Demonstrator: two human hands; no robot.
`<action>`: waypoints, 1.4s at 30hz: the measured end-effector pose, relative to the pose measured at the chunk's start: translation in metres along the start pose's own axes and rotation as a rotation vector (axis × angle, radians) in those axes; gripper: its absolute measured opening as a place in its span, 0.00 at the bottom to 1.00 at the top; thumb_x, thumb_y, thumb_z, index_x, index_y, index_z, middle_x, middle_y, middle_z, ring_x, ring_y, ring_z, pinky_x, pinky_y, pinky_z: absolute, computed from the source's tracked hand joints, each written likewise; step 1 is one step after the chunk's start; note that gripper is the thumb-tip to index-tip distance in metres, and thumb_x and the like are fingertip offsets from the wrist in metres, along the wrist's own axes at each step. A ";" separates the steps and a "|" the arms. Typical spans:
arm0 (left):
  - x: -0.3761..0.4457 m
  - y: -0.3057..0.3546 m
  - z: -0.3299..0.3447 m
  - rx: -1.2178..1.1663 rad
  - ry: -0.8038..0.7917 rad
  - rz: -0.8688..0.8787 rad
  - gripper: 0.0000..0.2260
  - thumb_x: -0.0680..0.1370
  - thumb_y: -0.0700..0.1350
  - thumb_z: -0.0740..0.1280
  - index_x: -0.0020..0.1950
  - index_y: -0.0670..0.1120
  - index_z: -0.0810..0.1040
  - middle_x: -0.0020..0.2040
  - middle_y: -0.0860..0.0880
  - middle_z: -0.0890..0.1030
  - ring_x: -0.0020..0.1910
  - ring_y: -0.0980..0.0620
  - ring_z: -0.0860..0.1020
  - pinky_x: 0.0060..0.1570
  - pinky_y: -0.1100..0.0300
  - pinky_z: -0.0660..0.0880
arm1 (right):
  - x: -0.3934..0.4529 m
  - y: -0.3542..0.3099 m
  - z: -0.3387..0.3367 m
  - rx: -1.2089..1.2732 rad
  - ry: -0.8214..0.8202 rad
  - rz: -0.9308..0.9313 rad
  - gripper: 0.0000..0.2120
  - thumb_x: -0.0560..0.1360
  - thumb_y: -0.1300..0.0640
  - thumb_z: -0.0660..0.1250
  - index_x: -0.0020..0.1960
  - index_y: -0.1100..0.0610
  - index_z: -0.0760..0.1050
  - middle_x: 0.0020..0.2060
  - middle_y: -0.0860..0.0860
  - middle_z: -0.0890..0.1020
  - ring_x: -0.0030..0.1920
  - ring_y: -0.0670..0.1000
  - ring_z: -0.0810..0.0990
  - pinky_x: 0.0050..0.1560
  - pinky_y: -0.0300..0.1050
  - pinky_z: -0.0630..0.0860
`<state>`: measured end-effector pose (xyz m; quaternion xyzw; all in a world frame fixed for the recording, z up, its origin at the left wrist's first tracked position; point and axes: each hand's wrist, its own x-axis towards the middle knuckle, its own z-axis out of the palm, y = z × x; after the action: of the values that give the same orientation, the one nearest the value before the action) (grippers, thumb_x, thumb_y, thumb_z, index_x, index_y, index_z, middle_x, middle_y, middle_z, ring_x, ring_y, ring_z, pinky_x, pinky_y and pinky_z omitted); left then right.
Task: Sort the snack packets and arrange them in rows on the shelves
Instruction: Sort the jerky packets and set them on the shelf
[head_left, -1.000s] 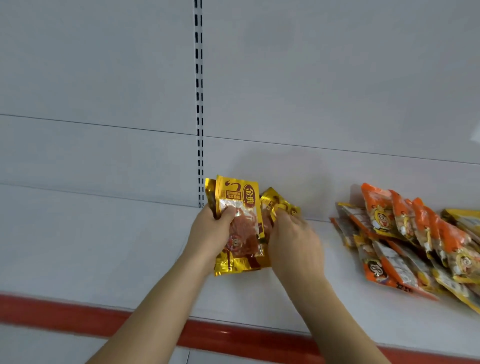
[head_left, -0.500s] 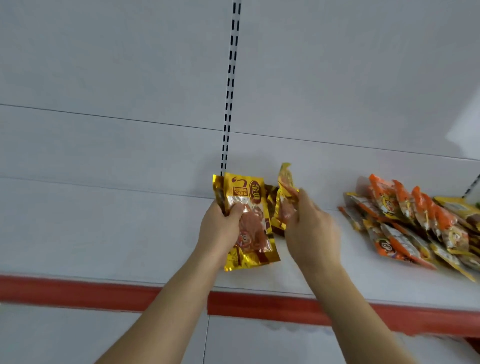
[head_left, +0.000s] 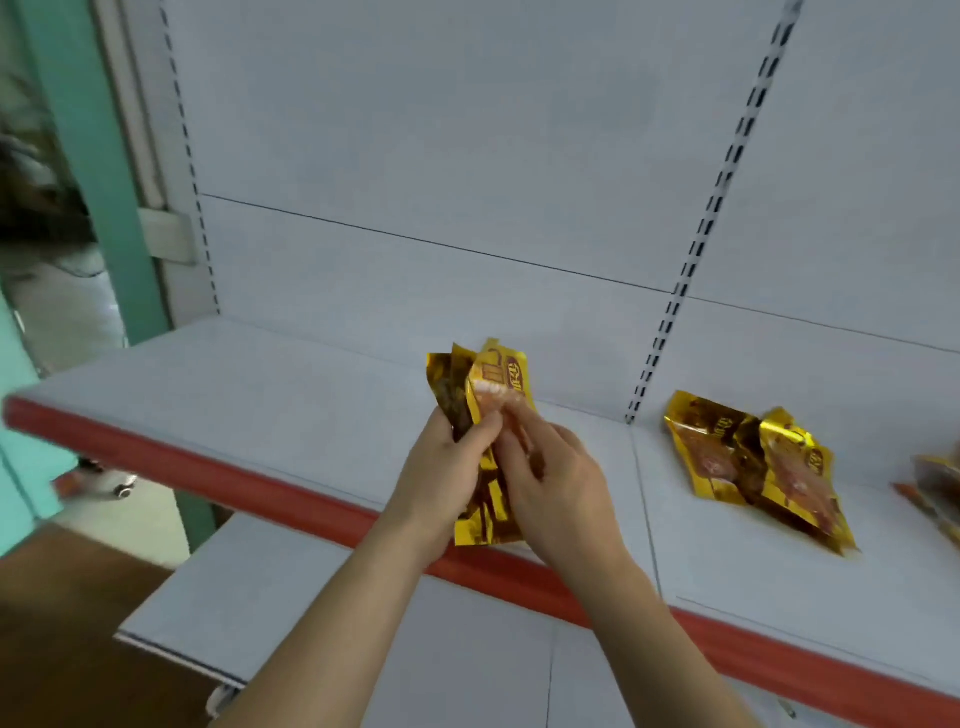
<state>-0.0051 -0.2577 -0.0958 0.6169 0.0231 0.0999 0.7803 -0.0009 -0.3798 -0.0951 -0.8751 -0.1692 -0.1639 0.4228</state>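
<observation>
holding a small bunch of gold snack packets (head_left: 485, 415) upright over the front of the white shelf (head_left: 291, 395), the left hand (head_left: 441, 483) has its fingers and thumb curled round the bunch from the left side. the right hand (head_left: 558, 486) meets it from the right, its fingertips pinching the front packet near the clear window. the bunch hangs above the shelf's red front edge (head_left: 249, 480), not lying on it. two more gold packets (head_left: 753, 467) lie flat on the shelf well to the right, past the slotted upright (head_left: 675, 301), overlapping each other. at the far right edge a few other packets (head_left: 937, 483) show partly, too blurred to tell apart. a lower white shelf (head_left: 270, 597) juts out beneath, and a teal post (head_left: 93, 171) stands at the left.
</observation>
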 end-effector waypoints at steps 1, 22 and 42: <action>0.004 0.002 -0.023 0.016 0.059 0.022 0.10 0.83 0.46 0.67 0.63 0.53 0.82 0.56 0.50 0.87 0.57 0.49 0.85 0.63 0.46 0.79 | 0.007 -0.012 0.019 0.041 -0.016 0.007 0.17 0.81 0.45 0.62 0.70 0.36 0.72 0.50 0.44 0.76 0.48 0.37 0.76 0.47 0.28 0.72; 0.141 0.091 -0.300 0.137 0.357 -0.046 0.09 0.85 0.43 0.63 0.61 0.54 0.80 0.51 0.51 0.88 0.50 0.50 0.86 0.53 0.49 0.83 | 0.190 -0.149 0.261 0.209 -0.182 0.000 0.17 0.77 0.41 0.68 0.64 0.42 0.74 0.53 0.45 0.81 0.51 0.48 0.80 0.48 0.45 0.77; 0.227 0.098 -0.499 0.247 0.212 -0.170 0.06 0.84 0.47 0.65 0.55 0.53 0.82 0.52 0.52 0.87 0.50 0.50 0.85 0.58 0.46 0.81 | 0.225 -0.184 0.394 -0.116 0.017 0.161 0.26 0.80 0.58 0.66 0.77 0.48 0.66 0.53 0.51 0.71 0.46 0.46 0.72 0.47 0.33 0.63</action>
<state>0.1254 0.2835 -0.0995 0.6899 0.1695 0.0945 0.6974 0.1761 0.0766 -0.1040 -0.9074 -0.0849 -0.1465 0.3848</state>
